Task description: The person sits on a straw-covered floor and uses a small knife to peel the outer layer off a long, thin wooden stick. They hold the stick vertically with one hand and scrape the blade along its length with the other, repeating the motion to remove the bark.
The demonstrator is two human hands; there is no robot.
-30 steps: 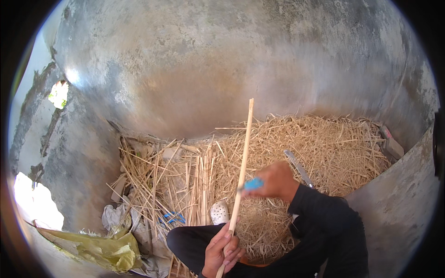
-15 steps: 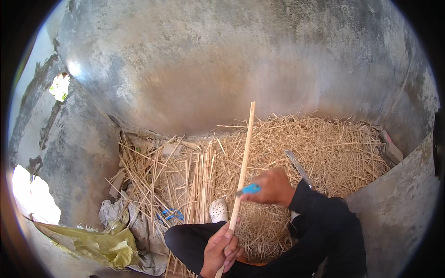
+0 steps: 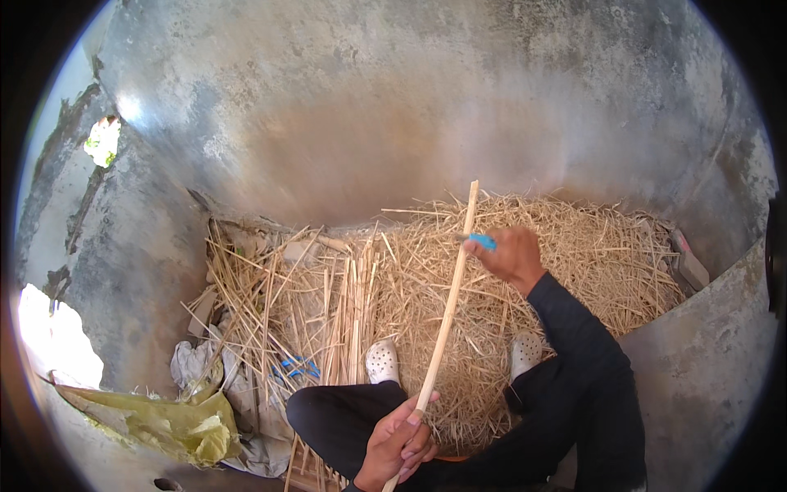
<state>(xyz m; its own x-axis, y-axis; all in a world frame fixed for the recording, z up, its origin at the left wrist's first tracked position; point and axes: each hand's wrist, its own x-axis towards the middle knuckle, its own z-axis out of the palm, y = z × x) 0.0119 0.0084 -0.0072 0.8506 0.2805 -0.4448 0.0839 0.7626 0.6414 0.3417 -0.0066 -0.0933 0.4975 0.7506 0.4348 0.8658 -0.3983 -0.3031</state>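
Note:
A long, pale split bamboo strip [image 3: 448, 316] slants up and away from my lap. Its lower part is gripped in my left hand [image 3: 399, 443], fingers wrapped round it. Near the strip's far end, my right hand [image 3: 510, 256] is closed on a small blue-handled knife [image 3: 484, 241]. The short dark blade lies against or just over the strip; exact contact is too small to tell. Beneath both hands spreads a thick bed of shavings [image 3: 574, 254].
Thin strips [image 3: 354, 316] lie bundled left of my white clog [image 3: 382, 362]; another clog [image 3: 525, 354] stands by my right leg. A blue strap [image 3: 297, 368], grey cloth [image 3: 197, 365] and yellow sack [image 3: 176, 430] lie at left. A concrete wall [image 3: 369, 123] rises at the back.
My right hand has slid the knife up along the strip, away from me. The strip's far end has tipped to the right. A long metal blade on the shavings no longer shows.

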